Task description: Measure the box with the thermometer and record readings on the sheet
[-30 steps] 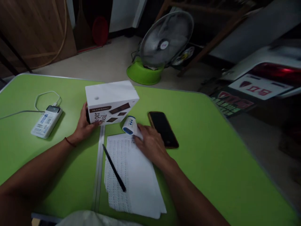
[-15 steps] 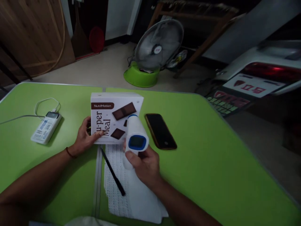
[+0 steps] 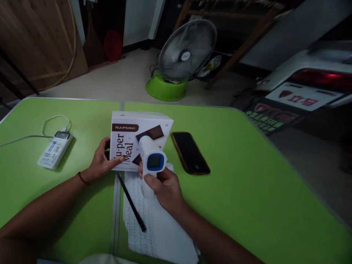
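My left hand (image 3: 103,160) grips the lower left side of a white box (image 3: 125,141) printed with dark bars and "NutriMotion", the thumb across its front and the other fingers partly hidden behind. The box stands upright at the middle of the green table (image 3: 242,176). In my right hand (image 3: 165,187) is a white infrared thermometer (image 3: 150,154) with a blue-rimmed screen, held by its handle. Its far end points at the box front and covers part of the print; whether they touch I cannot tell. Below lie a white paper sheet (image 3: 167,234) and a black pen (image 3: 132,203).
A phone (image 3: 190,153) in a brown-edged case lies right of the box. On the left is a white power bank (image 3: 55,150) with cables. Beyond the table a fan (image 3: 187,51) rests on a green basin (image 3: 166,88); a vehicle's rear (image 3: 316,80) is at right.
The thermometer has moved left and its far end now sits over the middle of the box front. The box has shifted slightly right and down in view, still in my left hand.
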Action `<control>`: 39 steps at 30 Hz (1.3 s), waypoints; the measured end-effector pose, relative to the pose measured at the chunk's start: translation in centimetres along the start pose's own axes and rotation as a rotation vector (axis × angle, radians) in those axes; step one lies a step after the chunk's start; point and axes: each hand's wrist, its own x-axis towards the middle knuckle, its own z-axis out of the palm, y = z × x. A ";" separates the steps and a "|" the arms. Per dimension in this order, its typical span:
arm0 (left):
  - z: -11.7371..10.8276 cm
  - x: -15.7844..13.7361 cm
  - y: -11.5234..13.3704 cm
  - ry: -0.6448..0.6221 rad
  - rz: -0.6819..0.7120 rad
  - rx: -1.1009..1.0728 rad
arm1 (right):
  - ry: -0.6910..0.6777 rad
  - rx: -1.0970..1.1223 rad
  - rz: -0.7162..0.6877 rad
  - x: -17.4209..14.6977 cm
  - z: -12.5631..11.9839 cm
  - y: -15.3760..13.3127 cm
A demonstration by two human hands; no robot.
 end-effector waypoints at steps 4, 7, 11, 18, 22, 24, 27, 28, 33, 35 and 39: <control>0.0 0.0 -0.3 -0.013 0.003 -0.056 | -0.018 0.038 0.032 -0.1 -0.1 0.3; 0.0 0.1 -0.3 -0.026 0.020 -0.058 | -0.020 0.030 0.062 -0.2 -0.3 0.7; 0.0 0.1 -0.2 -0.035 0.018 -0.057 | -0.017 0.004 0.076 -0.4 -0.6 0.9; 0.0 0.1 -0.1 -0.057 0.006 -0.088 | 0.002 0.005 0.073 -0.5 -0.3 0.9; 0.0 0.1 0.3 -0.061 -0.032 -0.098 | 0.009 0.024 0.077 -0.5 -0.2 0.8; 0.0 0.1 0.4 -0.072 -0.033 -0.093 | 0.003 0.034 0.081 -0.5 -0.2 0.8; -0.1 0.2 0.4 -0.072 -0.014 -0.050 | -0.004 0.038 0.085 -0.5 -0.3 0.8; -0.2 0.2 0.4 -0.066 -0.012 -0.034 | -0.003 0.039 0.087 -0.5 -0.3 0.8; -0.3 0.2 0.1 -0.054 -0.001 0.014 | -0.029 0.038 0.082 -0.6 -0.2 0.8; -0.3 0.3 0.1 -0.056 0.005 0.008 | -0.039 0.038 0.078 -0.6 -0.3 0.9; -0.2 0.3 0.2 -0.060 -0.013 -0.035 | -0.025 0.024 0.073 -0.6 -0.4 1.1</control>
